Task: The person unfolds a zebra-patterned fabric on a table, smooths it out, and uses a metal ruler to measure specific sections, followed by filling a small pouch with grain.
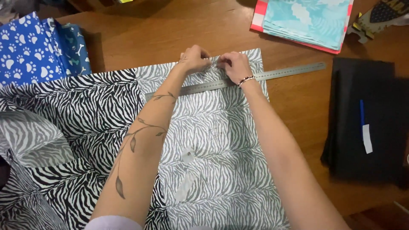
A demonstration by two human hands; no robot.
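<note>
Far out to the left of the fingers sits a pile of blue cloth with white paw prints (25, 47) on the brown wooden table (170, 30). Below it, still left of the fingers, lies dark zebra cloth (85, 110) with bold black and white stripes.

The left hand (194, 58) is curled shut. Its fingers pinch the far edge of the pale zebra cloth (221, 140). This cloth has soft grey stripes and spreads from the fingers down toward the person. The left arm has a leafy vine drawing on it.

The right hand (234, 66) is just beside the left one, nearly touching it. Its fingers are bent and closed on the same far edge of the pale cloth. A bead bracelet (246, 79) goes around that wrist.

A long metal ruler (289, 71) lies flat across the pale cloth, just under both hands, on the side closer to the person. It passes below the wrists and sticks out to the right of the fingers, onto the bare table.

Up and to the right of the fingers is a stack of light blue leafy cloth (306, 19) with a pink edge. Farther right and lower down lies black cloth (366, 106). A blue and white pen (365, 127) rests on top of it, well apart from the hands.
</note>
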